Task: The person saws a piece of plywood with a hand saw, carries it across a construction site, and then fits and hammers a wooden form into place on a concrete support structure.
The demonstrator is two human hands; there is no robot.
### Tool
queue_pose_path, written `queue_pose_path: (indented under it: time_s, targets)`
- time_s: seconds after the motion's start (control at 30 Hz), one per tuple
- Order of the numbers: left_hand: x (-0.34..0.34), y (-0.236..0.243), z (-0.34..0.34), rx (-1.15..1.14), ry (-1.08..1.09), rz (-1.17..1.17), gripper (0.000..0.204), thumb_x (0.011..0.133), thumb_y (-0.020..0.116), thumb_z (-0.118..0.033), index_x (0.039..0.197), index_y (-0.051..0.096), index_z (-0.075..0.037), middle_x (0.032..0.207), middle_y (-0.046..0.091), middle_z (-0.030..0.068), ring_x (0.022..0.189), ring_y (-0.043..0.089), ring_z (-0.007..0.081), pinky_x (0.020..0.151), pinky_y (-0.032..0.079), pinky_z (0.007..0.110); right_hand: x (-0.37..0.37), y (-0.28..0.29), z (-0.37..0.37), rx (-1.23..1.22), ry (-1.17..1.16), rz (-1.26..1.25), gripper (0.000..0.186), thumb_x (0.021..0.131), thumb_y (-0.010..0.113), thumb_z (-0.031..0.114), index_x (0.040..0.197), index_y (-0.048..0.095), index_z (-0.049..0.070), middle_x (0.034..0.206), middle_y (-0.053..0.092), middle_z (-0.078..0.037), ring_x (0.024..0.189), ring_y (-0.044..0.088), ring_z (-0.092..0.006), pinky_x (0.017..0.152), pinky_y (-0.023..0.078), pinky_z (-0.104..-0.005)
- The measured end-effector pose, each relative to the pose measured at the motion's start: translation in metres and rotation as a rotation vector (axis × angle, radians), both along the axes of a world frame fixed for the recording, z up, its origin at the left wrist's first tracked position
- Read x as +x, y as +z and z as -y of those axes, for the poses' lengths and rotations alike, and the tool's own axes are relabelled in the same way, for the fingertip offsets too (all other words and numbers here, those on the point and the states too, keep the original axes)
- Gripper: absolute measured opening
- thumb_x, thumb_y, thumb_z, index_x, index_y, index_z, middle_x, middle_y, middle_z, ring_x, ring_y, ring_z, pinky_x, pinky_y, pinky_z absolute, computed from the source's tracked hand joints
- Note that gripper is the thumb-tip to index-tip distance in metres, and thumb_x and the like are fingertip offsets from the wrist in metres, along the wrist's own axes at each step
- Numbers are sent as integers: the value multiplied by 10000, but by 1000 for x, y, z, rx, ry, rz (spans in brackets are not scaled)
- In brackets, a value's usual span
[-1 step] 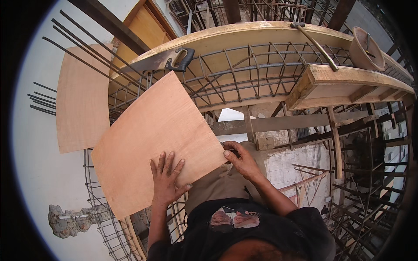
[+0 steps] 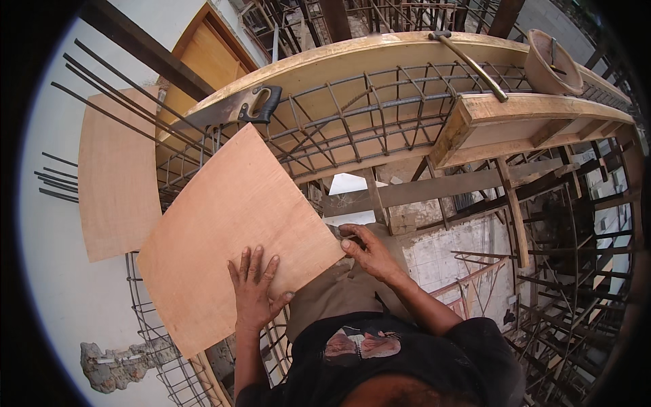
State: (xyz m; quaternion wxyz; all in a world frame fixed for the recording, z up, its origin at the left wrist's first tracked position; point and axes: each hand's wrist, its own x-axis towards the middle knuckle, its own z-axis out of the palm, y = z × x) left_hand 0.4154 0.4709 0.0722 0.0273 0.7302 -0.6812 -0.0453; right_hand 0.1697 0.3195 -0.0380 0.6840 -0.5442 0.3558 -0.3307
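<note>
A pale plywood sheet [image 2: 230, 224] lies tilted in front of me, over a rebar cage and against my lap. My left hand [image 2: 254, 292] rests flat on its near part, fingers spread. At the sheet's right corner my right hand [image 2: 369, 251] has its thumb and bent fingers closed on the edge; the fingertips are partly hidden. Just beyond the far corner, a handsaw [image 2: 224, 112] with a black handle lies across the wooden formwork and bars.
Another curved plywood piece [image 2: 119, 176] leans at the left by protruding rebar [image 2: 122, 102]. A hammer [image 2: 471, 68] lies across the curved formwork [image 2: 380, 44], near a pinkish bucket [image 2: 553, 64]. Below right are an open drop and scaffold bars [image 2: 569, 271].
My view has shifted slightly, so most of the scene sits further left. Both hands keep nearly the same places on the plywood sheet.
</note>
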Motion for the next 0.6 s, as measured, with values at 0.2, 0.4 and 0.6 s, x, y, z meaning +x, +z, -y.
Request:
queue_pose_path:
  time_s: [0.2,0.4,0.6]
  targets:
    - [-16,2,21,18,20,-36,748,845,647,-600,1446,522,-173,1598,326,169,1508,187,415,1196,49,645,-95,41,43,-168,-98,-240,493,953,686,350,1273,609,-16,1203,639,-170,1095,638,-250,938,504,-381]
    - [-20,4,52,48,-64,-16,690,895,620,-519,1449,504,-125,1605,303,188,1508,187,415,1199,62,632,-207,89,118,-337,-529,-389,458,956,675,325,1253,619,-20,1133,682,-152,1059,649,-216,915,508,-345]
    - [-14,-6,70,-7,-111,-43,626,875,676,-456,1405,546,-150,1586,346,173,1481,238,443,1187,84,663,-305,128,275,-798,-999,-628,452,934,666,298,1254,608,-16,1120,678,-192,1052,667,-277,937,507,-373]
